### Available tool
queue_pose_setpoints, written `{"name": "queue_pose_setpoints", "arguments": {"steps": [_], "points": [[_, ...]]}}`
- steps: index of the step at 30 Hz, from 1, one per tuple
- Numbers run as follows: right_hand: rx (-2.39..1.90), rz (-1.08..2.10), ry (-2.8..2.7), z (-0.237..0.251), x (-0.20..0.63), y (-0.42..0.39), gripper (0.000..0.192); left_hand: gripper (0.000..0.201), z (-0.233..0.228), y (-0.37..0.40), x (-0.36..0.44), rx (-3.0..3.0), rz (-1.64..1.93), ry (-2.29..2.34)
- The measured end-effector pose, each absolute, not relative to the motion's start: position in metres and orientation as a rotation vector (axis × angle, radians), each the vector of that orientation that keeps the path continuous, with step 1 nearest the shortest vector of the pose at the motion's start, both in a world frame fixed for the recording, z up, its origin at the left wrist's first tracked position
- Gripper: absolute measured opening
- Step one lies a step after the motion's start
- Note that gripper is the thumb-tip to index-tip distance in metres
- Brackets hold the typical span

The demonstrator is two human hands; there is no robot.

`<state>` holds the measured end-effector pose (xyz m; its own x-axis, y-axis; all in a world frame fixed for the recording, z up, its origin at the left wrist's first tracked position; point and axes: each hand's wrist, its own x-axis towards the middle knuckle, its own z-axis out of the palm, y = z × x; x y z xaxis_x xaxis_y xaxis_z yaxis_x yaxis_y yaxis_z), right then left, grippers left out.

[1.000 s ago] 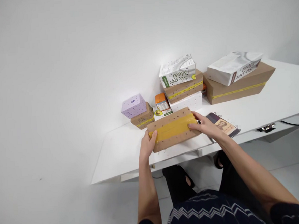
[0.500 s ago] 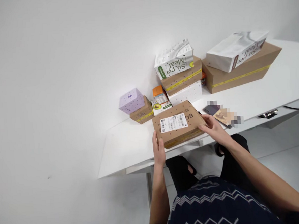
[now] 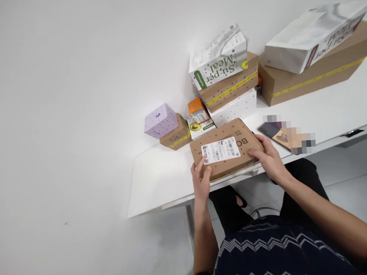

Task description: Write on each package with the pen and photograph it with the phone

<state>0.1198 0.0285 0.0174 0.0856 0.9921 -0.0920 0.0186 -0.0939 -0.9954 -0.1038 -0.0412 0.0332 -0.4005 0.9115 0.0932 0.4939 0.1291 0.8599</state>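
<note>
A brown cardboard box point(image 3: 231, 163) with a white shipping label point(image 3: 221, 149) and dark print on top is between my hands near the table's front edge. At its near left corner is my left hand point(image 3: 201, 181), with a finger on the label's edge and the thumb along the near side. My right hand point(image 3: 269, 157) grips the right end, thumb on top and the other fingers round the far side, partly hidden. The box's underside is out of sight, so I cannot tell whether it touches the table.
On the white table point(image 3: 151, 176), a purple box point(image 3: 160, 120) tops a small brown box point(image 3: 175, 136). An orange carton point(image 3: 198, 109) and white "Su-per Meal" boxes point(image 3: 221, 62) are stacked behind. A large brown box point(image 3: 316, 77) stands right. A phone-like item point(image 3: 276, 132), partly pixelated, lies nearby.
My left hand has shifted from the box's left side onto its near corner, a finger now on the label. The box's near side shows less. The view has moved, shifting the right-hand stacks upward.
</note>
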Motion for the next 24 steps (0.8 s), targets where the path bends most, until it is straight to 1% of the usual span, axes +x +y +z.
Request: {"name": "queue_pose_setpoints", "arguments": {"steps": [5,12,16,18,19,21,24], "points": [[-1.344,1.185,-1.122,0.02,0.118,0.029,0.052,0.034,0.042,-0.038,-0.106,1.355,1.156,1.964],[-1.321,1.207,-1.137,0.021,0.12,0.029,0.052,0.031,0.039,-0.035,-0.108,1.44,1.144,1.969],[-1.237,1.255,-1.143,0.017,0.123,0.03,0.054,0.034,0.039,-0.039,-0.11,1.564,1.146,1.952],[-1.132,1.271,-1.191,0.015,0.126,0.03,0.057,0.037,0.036,-0.043,-0.111,1.638,1.205,1.962],[-1.068,1.26,-1.233,0.014,0.128,0.03,0.059,0.04,0.034,-0.045,-0.112,1.673,1.257,1.969],[-0.986,1.176,-1.337,0.011,0.131,0.028,0.063,0.054,0.024,-0.049,-0.114,1.731,1.376,1.974],[-1.04,1.012,-1.47,0.002,0.133,0.025,0.062,0.077,0.001,-0.052,-0.117,1.8,1.425,1.979]]}}
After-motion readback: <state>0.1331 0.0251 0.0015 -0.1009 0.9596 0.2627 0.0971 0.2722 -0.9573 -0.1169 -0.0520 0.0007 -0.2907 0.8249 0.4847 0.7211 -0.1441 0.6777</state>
